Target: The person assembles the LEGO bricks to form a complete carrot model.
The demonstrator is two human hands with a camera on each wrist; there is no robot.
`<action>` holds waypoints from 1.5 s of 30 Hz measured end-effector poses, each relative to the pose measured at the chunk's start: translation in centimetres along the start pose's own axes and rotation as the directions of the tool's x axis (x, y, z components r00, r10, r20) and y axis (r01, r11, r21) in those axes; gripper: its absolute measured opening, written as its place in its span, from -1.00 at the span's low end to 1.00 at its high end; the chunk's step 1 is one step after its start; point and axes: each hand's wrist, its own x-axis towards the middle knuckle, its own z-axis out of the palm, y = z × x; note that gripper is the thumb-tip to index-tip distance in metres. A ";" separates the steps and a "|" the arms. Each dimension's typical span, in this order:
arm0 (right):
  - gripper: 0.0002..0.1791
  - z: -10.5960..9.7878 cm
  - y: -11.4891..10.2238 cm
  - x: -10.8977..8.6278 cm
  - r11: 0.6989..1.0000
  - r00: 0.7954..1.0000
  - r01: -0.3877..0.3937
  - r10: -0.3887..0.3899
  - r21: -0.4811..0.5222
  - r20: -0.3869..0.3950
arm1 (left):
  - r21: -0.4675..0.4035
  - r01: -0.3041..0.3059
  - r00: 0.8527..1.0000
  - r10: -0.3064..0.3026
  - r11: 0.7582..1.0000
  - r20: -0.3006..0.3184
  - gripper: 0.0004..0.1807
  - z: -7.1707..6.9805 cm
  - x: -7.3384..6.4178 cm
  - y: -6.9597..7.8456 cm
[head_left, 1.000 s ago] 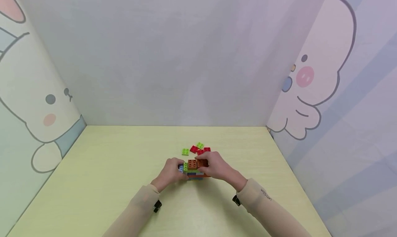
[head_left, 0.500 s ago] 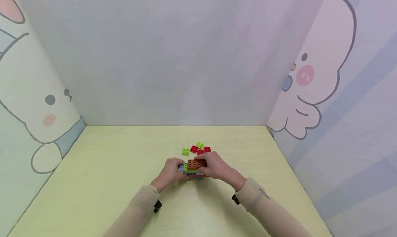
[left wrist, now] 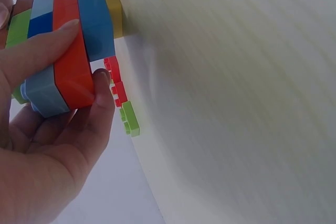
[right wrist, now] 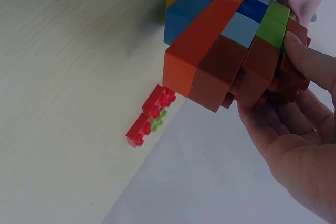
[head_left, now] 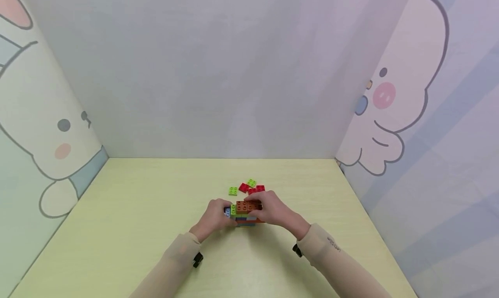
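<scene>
My left hand point(head_left: 213, 215) grips the left end of a stacked toy brick build point(head_left: 245, 223), thumb along its near side and fingers beneath and behind. A long orange-red brick point(left wrist: 73, 77) runs through it, over a blue brick point(left wrist: 95, 22) and a yellow one point(left wrist: 113, 11). Light blue, dark blue, green and brown bricks make up the layers above. On top, my right hand point(head_left: 271, 208) pinches a brown brick point(right wrist: 286, 80) between thumb and fingers. Another brown brick point(head_left: 241, 207) sits directly left of it. The right hand partly hides the build's right end.
Behind the build, loose red bricks point(head_left: 243, 187) and green bricks point(head_left: 233, 191) lie on the pale yellow table point(head_left: 156, 194). A grey fabric wall point(head_left: 218, 94) stands along the back edge, with cartoon-printed walls on both sides.
The right hand's brown brick has shifted slightly left, closing the narrow gap to the other brown brick on top. The left hand keeps its hold in place.
</scene>
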 end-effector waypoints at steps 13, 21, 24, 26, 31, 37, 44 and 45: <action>-0.63 0.0 0.0 0.2 1.000 1.000 -0.010 0.010 0.012 0.008 | 0.006 0.000 1.000 0.000 1.000 0.005 -0.64 -0.1 0.0 0.0; -0.63 0.5 0.8 0.1 0.998 0.999 -0.033 0.033 0.059 -0.006 | 0.002 -0.008 1.000 0.008 1.000 0.007 -0.64 0.1 0.0 0.0; -0.64 0.8 1.3 0.1 0.994 0.999 -0.043 0.044 0.096 -0.009 | -0.003 0.000 1.000 0.000 1.000 0.004 -0.65 0.2 -0.1 -0.1; -0.63 1.0 1.6 0.0 0.991 0.998 -0.055 0.057 0.126 -0.006 | -0.004 0.001 1.000 -0.001 1.000 0.003 -0.66 0.2 -0.1 -0.2; -0.58 1.3 2.7 0.1 0.984 0.997 -0.072 0.074 0.165 -0.006 | 0.005 0.000 1.000 0.000 1.000 0.007 -0.65 0.3 0.1 -0.1; -0.52 1.6 3.7 0.0 0.973 0.995 -0.095 0.095 0.210 0.007 | 0.016 0.014 1.000 -0.014 1.000 0.018 -0.64 0.1 0.1 0.0; -0.56 2.5 4.6 -0.5 0.964 0.996 -0.076 0.084 0.255 -0.018 | 0.013 -0.004 1.000 0.004 1.000 0.022 -0.63 0.1 0.1 -0.2; -0.57 2.7 4.7 -0.5 0.964 0.996 -0.075 0.084 0.254 -0.024 | 0.014 -0.013 1.000 0.013 1.000 0.023 -0.64 0.1 0.1 -0.3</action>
